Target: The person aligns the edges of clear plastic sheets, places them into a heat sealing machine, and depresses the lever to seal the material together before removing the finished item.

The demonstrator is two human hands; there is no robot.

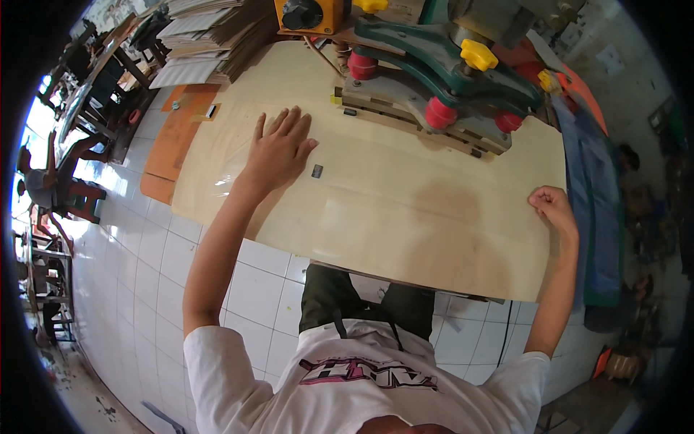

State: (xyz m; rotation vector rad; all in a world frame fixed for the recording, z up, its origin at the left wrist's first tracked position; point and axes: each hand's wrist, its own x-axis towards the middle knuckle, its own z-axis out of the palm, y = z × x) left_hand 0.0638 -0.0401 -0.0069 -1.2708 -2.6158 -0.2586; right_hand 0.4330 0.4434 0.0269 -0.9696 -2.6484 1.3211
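A large pale plywood sheet [405, 210] lies flat on a machine table in front of me. My left hand [278, 148] rests palm down on its far left part, fingers spread. My right hand [553, 208] grips the sheet's right edge with curled fingers. The sheet's far edge sits under a green machine head [434, 58] with red rollers [439, 113] and yellow knobs [478, 54]. A small dark mark [316, 171] shows on the sheet just right of my left hand.
Stacks of thin boards [195, 43] stand at the back left. An orange panel [177, 137] lies beside the sheet's left edge. Blue fabric [600, 210] hangs at the right. White floor tiles [144, 253] run below. Another person [40, 184] sits far left.
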